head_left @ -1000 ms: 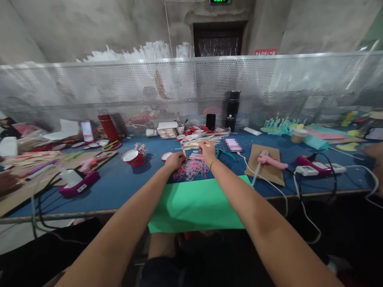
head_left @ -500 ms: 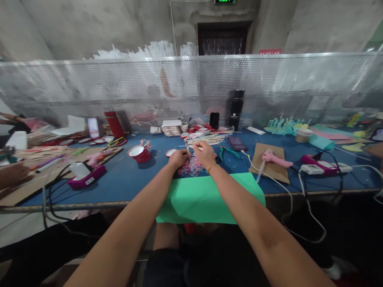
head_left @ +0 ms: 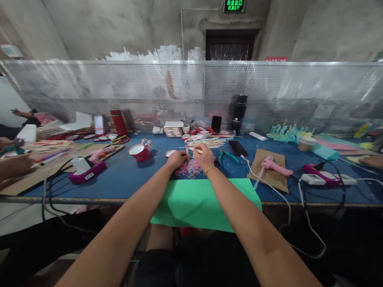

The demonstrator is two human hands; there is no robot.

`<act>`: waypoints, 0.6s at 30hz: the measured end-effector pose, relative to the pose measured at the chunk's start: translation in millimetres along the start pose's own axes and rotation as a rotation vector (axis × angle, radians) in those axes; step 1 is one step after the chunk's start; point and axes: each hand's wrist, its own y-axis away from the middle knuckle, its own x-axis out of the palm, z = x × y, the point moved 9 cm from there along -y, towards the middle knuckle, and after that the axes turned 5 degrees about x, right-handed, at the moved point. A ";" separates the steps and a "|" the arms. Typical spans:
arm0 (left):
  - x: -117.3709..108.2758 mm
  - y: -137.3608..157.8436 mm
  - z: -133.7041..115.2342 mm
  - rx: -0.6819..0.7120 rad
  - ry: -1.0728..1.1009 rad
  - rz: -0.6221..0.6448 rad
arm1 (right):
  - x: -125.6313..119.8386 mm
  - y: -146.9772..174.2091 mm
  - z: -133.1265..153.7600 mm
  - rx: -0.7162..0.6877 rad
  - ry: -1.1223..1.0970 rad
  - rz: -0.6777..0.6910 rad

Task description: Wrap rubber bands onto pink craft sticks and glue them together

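Observation:
My left hand point(head_left: 177, 160) is closed, its fingertips at the lower end of a thin pinkish strip point(head_left: 187, 147) that stands up between my two hands. Facing it, my right hand point(head_left: 205, 156), with a gold bracelet point(head_left: 210, 170) at the wrist, is pinched closed around a small pale stick-like piece point(head_left: 200, 152). Just below both hands lies a heap of multicoloured small loops point(head_left: 190, 169), like rubber bands. A green sheet point(head_left: 206, 201) hangs over the table's front edge under my forearms. Whatever else the fingers grip is too small to tell.
Teal pliers point(head_left: 229, 158), a phone point(head_left: 237, 148) and a pink glue gun point(head_left: 275, 165) on cardboard lie to the right. On the left are a red tub point(head_left: 139, 152) and a purple power strip point(head_left: 87, 173). A co-worker's hand point(head_left: 14, 165) is at far left.
The camera view has tilted up and shifted slightly. Both hands stay together above the heap; the right fingers have moved only a little.

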 end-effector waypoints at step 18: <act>4.0 -2.4 4.3 -0.022 0.030 0.028 | 2.7 -6.6 -15.3 0.056 -0.140 0.025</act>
